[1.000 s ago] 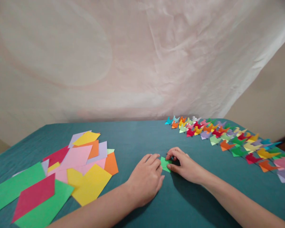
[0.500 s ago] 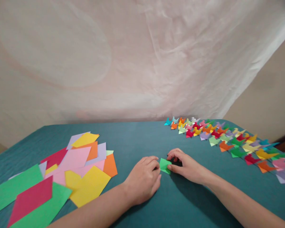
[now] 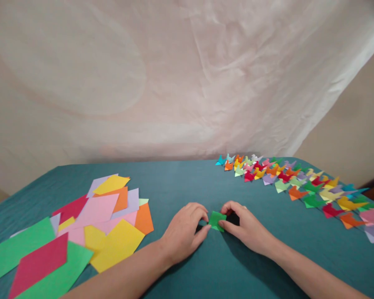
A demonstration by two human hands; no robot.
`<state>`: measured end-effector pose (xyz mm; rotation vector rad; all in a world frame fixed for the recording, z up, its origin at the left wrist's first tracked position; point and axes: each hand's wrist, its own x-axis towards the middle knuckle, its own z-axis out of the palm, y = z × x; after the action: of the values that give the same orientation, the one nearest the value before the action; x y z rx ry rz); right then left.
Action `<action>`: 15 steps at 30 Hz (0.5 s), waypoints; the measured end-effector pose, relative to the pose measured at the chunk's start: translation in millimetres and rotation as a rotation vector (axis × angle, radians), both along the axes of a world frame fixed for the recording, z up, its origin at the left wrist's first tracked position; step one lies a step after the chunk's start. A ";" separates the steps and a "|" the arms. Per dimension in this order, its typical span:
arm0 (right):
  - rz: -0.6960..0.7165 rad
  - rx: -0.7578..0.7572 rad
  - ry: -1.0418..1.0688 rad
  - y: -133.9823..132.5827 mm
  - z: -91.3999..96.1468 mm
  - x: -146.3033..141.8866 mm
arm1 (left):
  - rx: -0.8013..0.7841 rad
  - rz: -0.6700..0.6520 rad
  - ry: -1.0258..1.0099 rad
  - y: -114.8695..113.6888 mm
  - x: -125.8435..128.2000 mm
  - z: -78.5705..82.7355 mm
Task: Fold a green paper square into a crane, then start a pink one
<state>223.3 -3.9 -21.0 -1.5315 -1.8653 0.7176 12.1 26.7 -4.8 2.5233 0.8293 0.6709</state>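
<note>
Near centre, the right hand [image 3: 248, 226] pinches a small, squarish, folded green paper [image 3: 217, 221]; the left hand [image 3: 184, 232], flatter earlier, curls alongside, pinch unclear, suggesting repositioning.

Craft space; paper birds [image 3: 281, 185], sheets [image 3: 96, 209]

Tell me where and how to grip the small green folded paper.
Pinch the green folded paper by its right edge, coming from the right, where the right hand sits: it looks small and thin, so its edges likely offer the surest hold.
</note>
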 end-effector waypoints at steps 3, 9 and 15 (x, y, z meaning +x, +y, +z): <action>0.029 -0.047 0.123 -3.5 3.2 -3.6 | -0.075 0.037 -0.012 0.0 -0.7 -1.6; 0.065 -0.059 0.174 -9.3 12.3 -11.5 | -0.150 0.053 -0.022 -0.4 -0.1 -4.4; 0.044 -0.054 0.227 -13.2 13.9 -15.9 | -0.259 0.054 -0.150 -3.1 2.4 -6.2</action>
<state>207.5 -17.1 -7.1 -1.3821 -1.7274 0.9287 14.5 23.7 -10.9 2.1987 0.8722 0.7105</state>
